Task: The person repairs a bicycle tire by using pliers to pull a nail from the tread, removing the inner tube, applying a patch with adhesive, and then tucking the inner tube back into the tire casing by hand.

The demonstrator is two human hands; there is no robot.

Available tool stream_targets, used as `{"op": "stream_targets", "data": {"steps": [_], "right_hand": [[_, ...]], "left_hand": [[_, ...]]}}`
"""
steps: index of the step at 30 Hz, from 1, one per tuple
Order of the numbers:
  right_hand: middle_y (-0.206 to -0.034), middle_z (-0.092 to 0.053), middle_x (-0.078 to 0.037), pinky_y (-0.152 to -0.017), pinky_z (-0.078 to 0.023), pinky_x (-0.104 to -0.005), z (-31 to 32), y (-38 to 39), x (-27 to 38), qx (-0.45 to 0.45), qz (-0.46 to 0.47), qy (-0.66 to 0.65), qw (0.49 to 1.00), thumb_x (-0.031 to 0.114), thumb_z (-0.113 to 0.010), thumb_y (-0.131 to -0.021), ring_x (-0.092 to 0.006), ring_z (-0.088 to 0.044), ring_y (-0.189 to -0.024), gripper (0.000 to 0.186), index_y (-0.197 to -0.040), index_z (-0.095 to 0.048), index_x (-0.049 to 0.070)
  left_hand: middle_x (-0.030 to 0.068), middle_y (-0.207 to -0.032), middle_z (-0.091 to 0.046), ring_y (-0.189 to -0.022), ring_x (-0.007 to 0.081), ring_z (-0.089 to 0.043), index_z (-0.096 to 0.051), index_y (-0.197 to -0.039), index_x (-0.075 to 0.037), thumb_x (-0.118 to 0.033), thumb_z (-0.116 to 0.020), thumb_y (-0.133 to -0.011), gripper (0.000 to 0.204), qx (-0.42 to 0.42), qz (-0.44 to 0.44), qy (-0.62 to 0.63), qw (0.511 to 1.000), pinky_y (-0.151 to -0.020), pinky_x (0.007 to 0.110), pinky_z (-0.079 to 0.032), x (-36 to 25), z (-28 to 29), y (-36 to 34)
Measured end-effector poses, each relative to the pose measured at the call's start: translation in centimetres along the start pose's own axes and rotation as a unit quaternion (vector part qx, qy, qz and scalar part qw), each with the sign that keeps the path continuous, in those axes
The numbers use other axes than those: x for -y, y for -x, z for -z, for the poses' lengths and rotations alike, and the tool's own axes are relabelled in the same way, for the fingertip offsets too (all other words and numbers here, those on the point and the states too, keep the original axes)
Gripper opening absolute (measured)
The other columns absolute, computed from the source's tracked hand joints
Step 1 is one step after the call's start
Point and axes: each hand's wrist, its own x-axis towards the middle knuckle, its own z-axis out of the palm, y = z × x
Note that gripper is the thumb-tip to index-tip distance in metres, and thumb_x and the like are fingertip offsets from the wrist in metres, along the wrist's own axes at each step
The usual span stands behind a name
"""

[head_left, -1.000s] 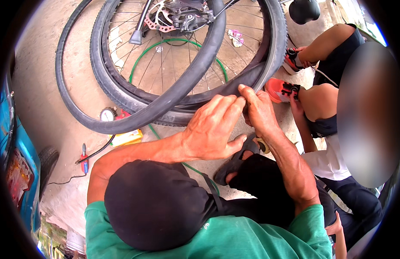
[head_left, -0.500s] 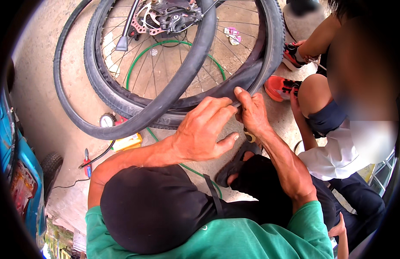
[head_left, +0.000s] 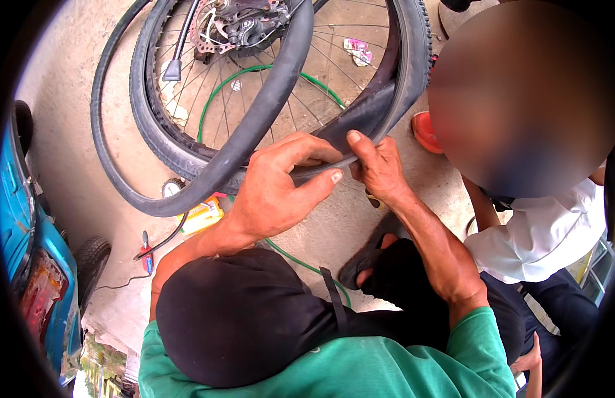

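A bicycle wheel (head_left: 141, 113) with a dark tyre (head_left: 415, 66) lies across the upper middle, a thick grey-black inner tube (head_left: 267, 103) looped over it. My left hand (head_left: 281, 186) is at the lower tyre edge, fingers curled into it and thumb along the outside. My right hand (head_left: 380, 166) grips that edge just to the right, thumb on top. A brake disc (head_left: 202, 33) and caliper sit at the hub.
Green hose (head_left: 287, 262), pressure gauge (head_left: 172, 188), yellow package (head_left: 202, 215) and red-blue tool (head_left: 147, 255) lie on the concrete. A blue vehicle (head_left: 35, 252) stands left. A person in white (head_left: 533, 232) crouches right, red shoe (head_left: 427, 132) near the tyre.
My left hand has moved a little left, turning so its fingers curl over the tyre edge. My right hand has shifted slightly left. The person at the right leans further toward the wheel.
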Motion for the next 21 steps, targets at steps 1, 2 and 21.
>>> {"op": "stream_targets", "data": {"steps": [1,2,21], "right_hand": [[-0.062,-0.051,0.003,-0.049,-0.034,-0.0282,-0.1,0.1,0.2,-0.002,0.004,0.001,1.000,0.043,-0.059,-0.102,-0.0071,-0.045,-0.056,0.045,-0.079,-0.064,0.005],[-0.063,-0.052,0.003,-0.050,-0.035,-0.0284,-0.1,0.1,0.4,-0.003,0.003,0.005,1.000,0.042,-0.059,-0.102,-0.0073,-0.045,-0.057,0.045,-0.079,-0.064,0.004],[-0.070,-0.058,0.003,-0.057,-0.042,-0.0284,0.0,0.5,-0.2,0.009,0.032,-0.007,0.999,0.040,-0.058,-0.103,-0.0081,-0.052,-0.063,0.042,-0.091,-0.069,0.002]], "left_hand": [[0.0123,-0.109,-0.069,-0.097,0.0180,-0.068,-0.070,-0.107,0.004,0.002,-0.071,-0.086,0.021,-0.009,-0.039,-0.054,0.998,-0.090,0.032,-0.052,-0.2,0.7,-0.3],[0.0120,-0.110,-0.069,-0.097,0.0166,-0.067,-0.070,-0.107,0.005,0.002,-0.070,-0.087,0.021,-0.018,-0.077,-0.108,0.991,-0.089,0.031,-0.052,-0.3,1.4,-0.7],[0.0121,-0.103,-0.073,-0.091,0.0180,-0.072,-0.071,-0.116,0.002,-0.007,-0.068,-0.093,0.024,0.027,0.045,-0.146,0.988,-0.080,0.033,-0.058,0.9,0.1,-4.5]]}}
